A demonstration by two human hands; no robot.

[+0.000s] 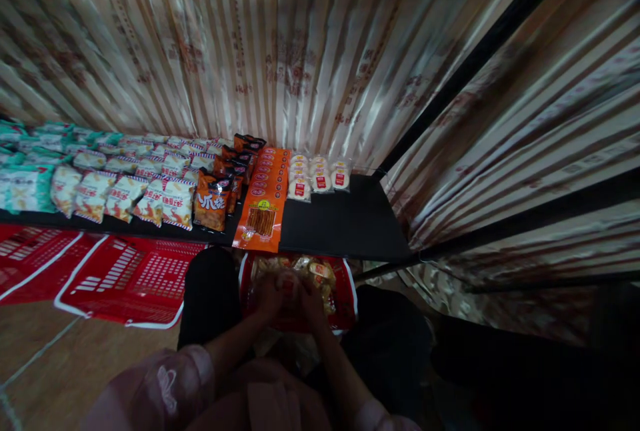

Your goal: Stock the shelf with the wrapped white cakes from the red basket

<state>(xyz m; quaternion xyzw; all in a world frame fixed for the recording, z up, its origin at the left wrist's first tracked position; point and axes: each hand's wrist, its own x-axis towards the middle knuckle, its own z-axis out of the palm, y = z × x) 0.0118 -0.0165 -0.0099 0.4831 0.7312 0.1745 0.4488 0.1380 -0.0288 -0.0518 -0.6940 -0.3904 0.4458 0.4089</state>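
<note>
My left hand (pixel 270 294) and my right hand (pixel 311 299) are close together over a red basket (pixel 350 308) between my knees, below the shelf edge. Their fingers curl round the two sides of a clear pack with a reddish label (pixel 289 284); dim light blurs its contents. Several yellowish wrapped snacks (pixel 320 271) lie in the basket beside my right hand. Above, on the black shelf (pixel 345 224), stand clear packs of round white cakes (pixel 321 178) with red labels. Left of those lies a flat orange snack packet (pixel 265 201).
Brown snack bags (pixel 211 203), white snack bags (pixel 150 201) and green-and-white packs (pixel 31 188) fill the shelf's left side. Another red basket (pixel 145 278) sits on the tiled floor. A black pole (pixel 450 98) slants up at the right, before a striped curtain (pixel 300 38).
</note>
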